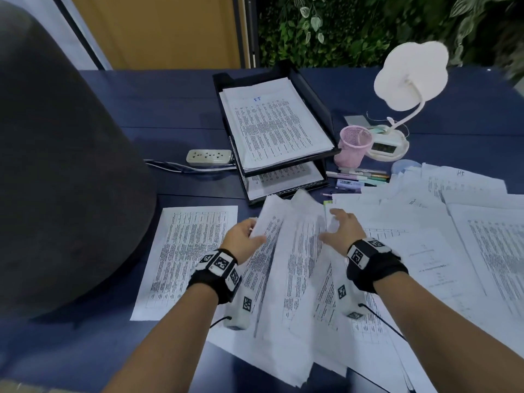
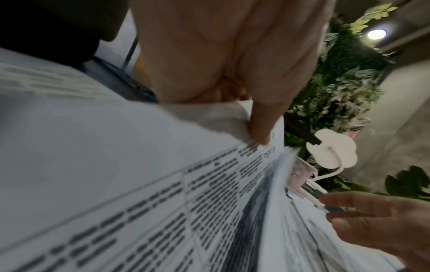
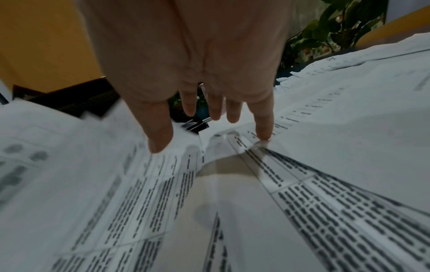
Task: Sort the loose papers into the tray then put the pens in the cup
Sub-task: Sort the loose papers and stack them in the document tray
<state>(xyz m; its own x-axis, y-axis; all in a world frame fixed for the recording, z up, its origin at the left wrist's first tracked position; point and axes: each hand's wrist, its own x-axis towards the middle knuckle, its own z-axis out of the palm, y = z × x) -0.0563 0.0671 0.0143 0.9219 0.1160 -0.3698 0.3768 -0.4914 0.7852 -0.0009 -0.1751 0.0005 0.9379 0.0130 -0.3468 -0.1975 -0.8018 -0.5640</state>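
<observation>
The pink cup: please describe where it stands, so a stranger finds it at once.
Start at the black paper tray in the middle of the blue desk. Just right of its front corner stands the pink cup, before the white lamp. It is the only pink mesh thing, with pens lying in front.

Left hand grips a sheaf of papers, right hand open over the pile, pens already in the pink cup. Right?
Not quite. The pens lie on the desk in front of the pink cup, which looks empty in the head view. The rest holds: the left hand grips the sheaf of papers, and the right hand is open over the pile.
</observation>
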